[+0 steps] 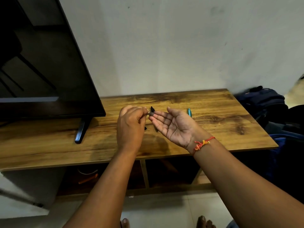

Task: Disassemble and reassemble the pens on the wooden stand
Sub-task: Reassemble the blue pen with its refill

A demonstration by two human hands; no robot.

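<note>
Left hand (130, 125) pinching small grey pen part (151, 114), right hand (174, 125) open palm-up touching it, teal pen (189, 112) lying lengthwise toward wall on wooden stand (213, 122)

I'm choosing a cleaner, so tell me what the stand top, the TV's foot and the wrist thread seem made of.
Stand top: wood or wood-look laminate, semi-matt; printed-looking grain and knots, thin edge. I cannot tell which.
TV foot: probably black plastic or painted metal, smooth with a soft sheen.
Wrist thread: red and yellow yarn, likely cotton, knotted and frayed.
</note>
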